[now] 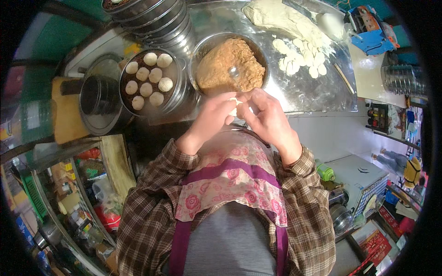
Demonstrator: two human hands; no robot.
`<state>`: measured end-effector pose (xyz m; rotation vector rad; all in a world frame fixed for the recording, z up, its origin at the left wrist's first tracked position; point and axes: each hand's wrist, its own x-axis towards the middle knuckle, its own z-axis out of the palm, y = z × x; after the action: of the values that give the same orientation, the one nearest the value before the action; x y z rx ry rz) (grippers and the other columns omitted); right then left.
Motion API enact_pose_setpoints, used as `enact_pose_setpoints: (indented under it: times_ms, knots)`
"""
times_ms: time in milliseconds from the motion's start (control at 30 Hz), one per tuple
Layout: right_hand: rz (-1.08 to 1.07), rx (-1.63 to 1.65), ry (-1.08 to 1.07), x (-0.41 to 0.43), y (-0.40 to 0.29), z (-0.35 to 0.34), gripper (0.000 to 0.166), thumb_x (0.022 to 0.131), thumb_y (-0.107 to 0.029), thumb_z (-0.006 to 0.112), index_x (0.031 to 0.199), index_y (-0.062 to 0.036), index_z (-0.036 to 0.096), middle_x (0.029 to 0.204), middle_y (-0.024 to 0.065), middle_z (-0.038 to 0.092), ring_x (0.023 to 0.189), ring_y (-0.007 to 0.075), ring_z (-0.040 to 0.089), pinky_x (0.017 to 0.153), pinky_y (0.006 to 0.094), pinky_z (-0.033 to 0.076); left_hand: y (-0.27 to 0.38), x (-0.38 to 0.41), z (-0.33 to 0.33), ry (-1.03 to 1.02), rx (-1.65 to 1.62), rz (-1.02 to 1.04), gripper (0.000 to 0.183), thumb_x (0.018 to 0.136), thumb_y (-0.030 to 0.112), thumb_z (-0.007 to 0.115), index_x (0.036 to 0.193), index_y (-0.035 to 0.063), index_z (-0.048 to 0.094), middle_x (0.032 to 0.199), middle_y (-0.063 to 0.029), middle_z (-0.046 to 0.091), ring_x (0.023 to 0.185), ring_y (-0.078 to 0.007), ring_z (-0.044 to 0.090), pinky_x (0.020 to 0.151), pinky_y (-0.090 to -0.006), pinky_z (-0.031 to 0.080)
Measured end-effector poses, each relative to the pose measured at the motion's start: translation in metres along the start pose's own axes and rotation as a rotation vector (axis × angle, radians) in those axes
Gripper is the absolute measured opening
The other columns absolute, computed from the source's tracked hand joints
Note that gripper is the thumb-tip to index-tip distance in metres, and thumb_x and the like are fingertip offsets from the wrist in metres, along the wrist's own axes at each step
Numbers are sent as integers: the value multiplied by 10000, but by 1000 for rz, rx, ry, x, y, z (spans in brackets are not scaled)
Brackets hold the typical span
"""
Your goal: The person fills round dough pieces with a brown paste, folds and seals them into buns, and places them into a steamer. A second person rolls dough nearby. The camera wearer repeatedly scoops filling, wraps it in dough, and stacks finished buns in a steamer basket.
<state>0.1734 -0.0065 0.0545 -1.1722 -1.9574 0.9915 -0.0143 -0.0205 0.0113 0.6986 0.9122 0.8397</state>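
Note:
My left hand (210,115) and my right hand (267,112) meet in front of the apron, both gripping a small piece of pale dough (233,106). Fingers hide much of it. Just beyond them stands a steel bowl (194,74) of brown filling (224,65), with a metal spoon (233,72) in it. To the left, several round buns (145,89) sit apart in a steamer basket (177,81). Flattened dough rounds (307,55) lie in a loose cluster on the floured metal table (293,93), below a large mass of dough (276,15).
A thin wooden rolling pin (344,78) lies near the table's right edge. Stacked steamer baskets (155,20) rise behind the buns. A dark pot (100,103) stands at the left. A person (400,164) is in the far right background.

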Motion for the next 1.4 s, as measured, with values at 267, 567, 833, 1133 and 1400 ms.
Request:
enact_pose_setpoints:
  times_ms: [267,567,833,1133,1400]
  knots:
    - [1,49,-24,0,-1,-1,115,929,-106,650,974,-1,655,817,125,622,731,255,628,648,349,493,10,-3,8,-34,25,42,399,1036,246,426,1298,-14,579,945,-3,619,791,-66,548,675,-229,441]
    - [-36,12,-24,-2,-2,-2,116,923,-83,654,989,13,650,839,135,622,748,266,636,667,359,504,4,0,-1,-63,-40,-6,331,1030,205,444,1192,-16,629,844,17,583,657,-49,499,591,-203,401]
    - [-45,-26,-71,-3,-1,-2,123,919,-95,654,993,4,649,857,145,618,787,313,639,702,382,507,6,1,6,-4,-48,42,356,1064,246,393,1174,-3,622,960,-23,636,778,-77,573,615,-212,454]
    - [-47,-51,-76,-4,-6,-2,107,917,-87,658,980,-1,649,834,119,600,685,246,602,604,328,484,-15,1,-7,-61,-192,-73,362,1077,369,412,1101,71,617,936,-10,661,707,-69,567,541,-221,404]
    - [-113,-41,-131,8,-20,10,88,906,-52,675,943,14,629,821,114,619,679,209,619,616,299,502,-12,-3,-3,106,1,-108,514,1079,466,374,912,76,664,688,6,637,491,-64,544,399,-194,377]
